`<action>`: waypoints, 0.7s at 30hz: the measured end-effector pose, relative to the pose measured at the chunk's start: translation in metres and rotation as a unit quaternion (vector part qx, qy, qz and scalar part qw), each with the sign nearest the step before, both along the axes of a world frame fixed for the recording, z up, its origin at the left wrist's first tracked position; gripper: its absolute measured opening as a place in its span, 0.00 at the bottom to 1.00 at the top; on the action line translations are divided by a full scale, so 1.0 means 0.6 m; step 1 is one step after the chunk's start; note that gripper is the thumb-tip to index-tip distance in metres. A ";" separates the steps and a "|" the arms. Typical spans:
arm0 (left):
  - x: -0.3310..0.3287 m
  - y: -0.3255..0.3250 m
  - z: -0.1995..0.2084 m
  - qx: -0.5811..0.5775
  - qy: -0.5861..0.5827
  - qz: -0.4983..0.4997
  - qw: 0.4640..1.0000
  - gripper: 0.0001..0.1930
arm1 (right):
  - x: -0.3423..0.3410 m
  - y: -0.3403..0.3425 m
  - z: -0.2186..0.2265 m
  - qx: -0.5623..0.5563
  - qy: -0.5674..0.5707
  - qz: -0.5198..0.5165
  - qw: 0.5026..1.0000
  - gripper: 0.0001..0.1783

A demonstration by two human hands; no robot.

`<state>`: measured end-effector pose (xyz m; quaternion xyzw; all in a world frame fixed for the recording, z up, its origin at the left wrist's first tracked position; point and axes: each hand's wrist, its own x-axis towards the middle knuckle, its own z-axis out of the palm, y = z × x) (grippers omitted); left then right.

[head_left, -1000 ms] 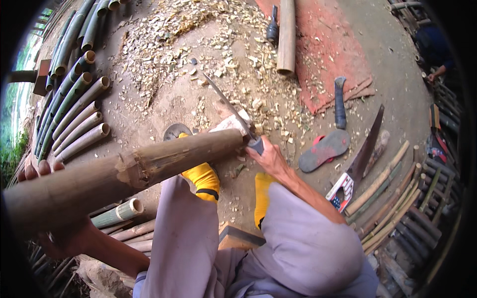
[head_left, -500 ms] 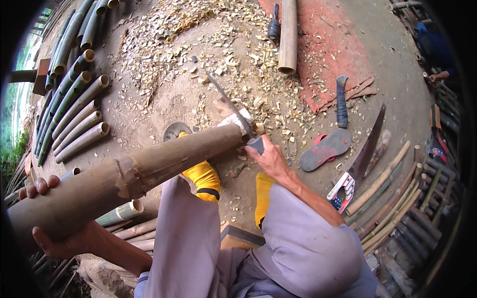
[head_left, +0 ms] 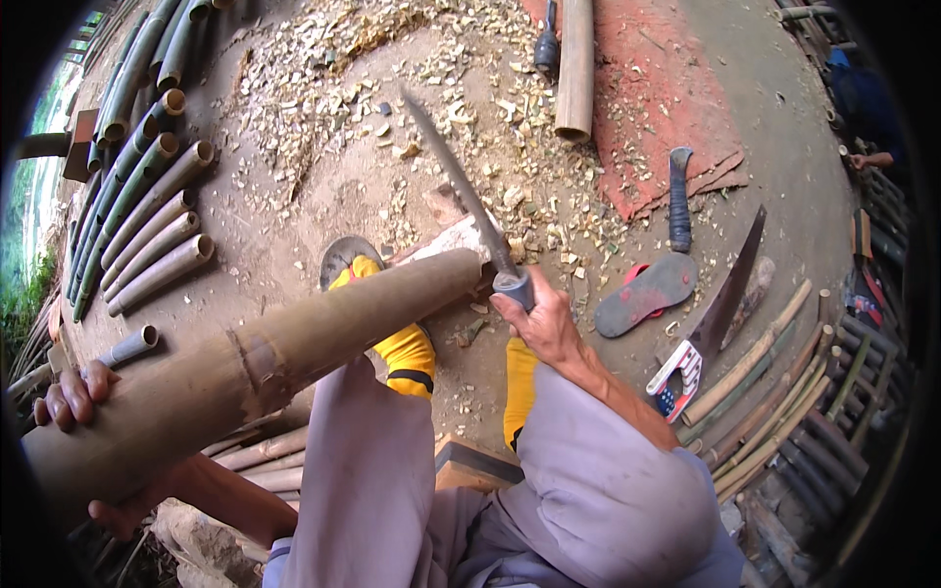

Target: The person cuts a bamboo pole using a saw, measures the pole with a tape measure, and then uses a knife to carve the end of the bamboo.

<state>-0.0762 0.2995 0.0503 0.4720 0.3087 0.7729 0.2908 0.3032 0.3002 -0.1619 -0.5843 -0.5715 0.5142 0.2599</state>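
A thick brown bamboo pole (head_left: 323, 338) slants across from the lower left, its far end just above a pale wooden block (head_left: 461, 238) on the ground. My left hand (head_left: 78, 392) is wrapped round the pole's near part, fingers over the top and thumb below. In my right hand (head_left: 544, 318) is the dark handle of a machete (head_left: 456, 176), gripped close to the pole's cut end. The long blade points up and away to the left, apart from the pole. Yellow socks (head_left: 404, 353) cover my feet, and the left foot wears a grey sandal (head_left: 345, 257).
A handsaw (head_left: 720, 304), a loose grey sandal (head_left: 647, 294) and a black-handled knife (head_left: 678, 201) lie to the right. Bamboo poles (head_left: 162, 235) are lined up at left, more sticks (head_left: 774, 392) at right. Wood chips (head_left: 392, 69) cover the ground beside a red mat (head_left: 657, 98). Another person's hand (head_left: 870, 160) shows far right.
The machete has lifted slightly away from the pole's end, my right hand rising a little with it. The pole has turned slightly in my left hand, which has shifted along it.
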 end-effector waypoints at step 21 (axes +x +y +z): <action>0.071 0.014 0.017 -0.084 0.002 0.184 0.979 0.29 | -0.018 0.004 -0.034 -0.003 -0.114 0.035 0.993 0.25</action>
